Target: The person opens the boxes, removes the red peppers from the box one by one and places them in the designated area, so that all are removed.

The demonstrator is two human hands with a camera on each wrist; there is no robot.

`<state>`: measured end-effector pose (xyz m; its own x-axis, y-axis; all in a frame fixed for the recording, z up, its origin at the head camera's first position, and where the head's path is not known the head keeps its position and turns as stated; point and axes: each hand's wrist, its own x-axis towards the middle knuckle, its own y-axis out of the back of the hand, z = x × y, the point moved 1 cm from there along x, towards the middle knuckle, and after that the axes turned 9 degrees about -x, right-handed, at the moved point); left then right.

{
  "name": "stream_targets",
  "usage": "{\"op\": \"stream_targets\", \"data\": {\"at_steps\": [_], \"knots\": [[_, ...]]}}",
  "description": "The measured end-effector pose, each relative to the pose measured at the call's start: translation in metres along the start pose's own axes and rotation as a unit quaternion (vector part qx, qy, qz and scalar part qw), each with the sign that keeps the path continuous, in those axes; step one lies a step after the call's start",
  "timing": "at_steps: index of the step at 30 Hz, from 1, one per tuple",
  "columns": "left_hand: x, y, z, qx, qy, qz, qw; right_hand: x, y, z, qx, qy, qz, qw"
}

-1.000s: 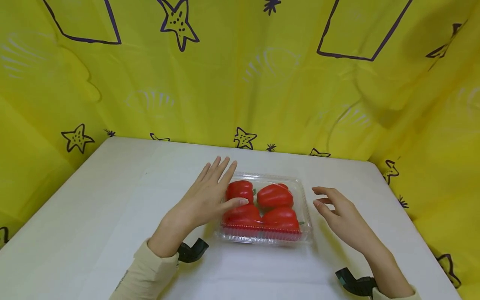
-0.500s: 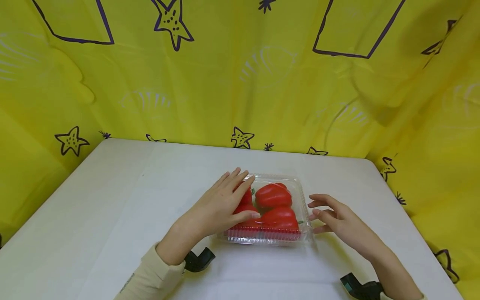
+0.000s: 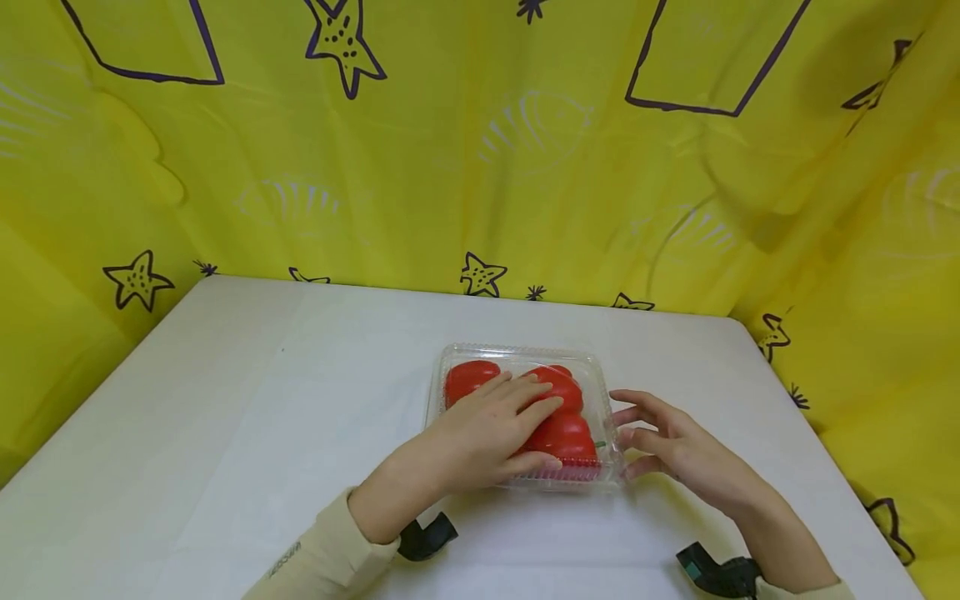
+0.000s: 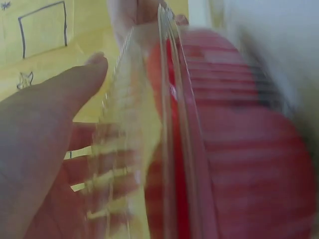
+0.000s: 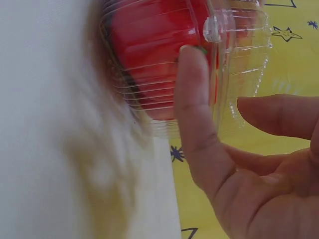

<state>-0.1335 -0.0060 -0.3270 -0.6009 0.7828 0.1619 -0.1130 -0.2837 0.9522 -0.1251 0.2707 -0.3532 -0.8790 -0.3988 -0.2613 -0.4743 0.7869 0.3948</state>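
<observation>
A clear plastic clamshell box (image 3: 517,349), its lid down, stands on the table with several red bell peppers (image 3: 471,379) inside. Across the lid lies my left hand (image 3: 495,429), palm down with the fingers stretched out; it hides part of the peppers. The left wrist view has this hand's thumb (image 4: 82,82) above the lid and its fingers seen through the plastic. My right hand (image 3: 678,450) is at the box's right side, fingers loosely bent. From the right wrist, one fingertip (image 5: 192,62) appears against the ribbed side wall; whether it presses there I cannot tell.
A white table (image 3: 247,433) carries the box. Yellow cloth (image 3: 405,200) with dark star drawings hangs behind and along both sides. Dark wrist camera mounts (image 3: 427,536) jut out below the hands near the table's surface.
My left hand has moved right and down from above the box's left part onto the middle of its lid. My right hand has come slightly closer to the box's right side.
</observation>
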Motion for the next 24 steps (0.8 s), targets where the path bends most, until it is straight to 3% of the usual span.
{"op": "stream_targets", "data": {"at_steps": [7, 13, 17, 19, 24], "knots": [[0.018, -0.007, 0.017, 0.052, -0.059, 0.020, 0.9967, 0.002, 0.000, 0.005, 0.030, 0.008, -0.032, 0.9990], [0.030, -0.013, 0.029, 0.059, -0.073, 0.000, 0.9956, 0.004, 0.003, 0.009, 0.068, 0.037, -0.067, 0.9947], [0.035, -0.019, 0.038, 0.085, -0.082, -0.009, 0.9930, 0.005, 0.005, 0.014, 0.117, 0.045, -0.104, 0.9866], [0.036, -0.024, 0.042, 0.103, -0.086, 0.001, 0.9909, 0.006, 0.006, 0.017, 0.143, 0.053, -0.126, 0.9801], [0.034, -0.034, 0.044, 0.133, -0.106, 0.062, 0.9833, 0.006, 0.009, 0.022, 0.196, 0.073, -0.168, 0.9633]]}}
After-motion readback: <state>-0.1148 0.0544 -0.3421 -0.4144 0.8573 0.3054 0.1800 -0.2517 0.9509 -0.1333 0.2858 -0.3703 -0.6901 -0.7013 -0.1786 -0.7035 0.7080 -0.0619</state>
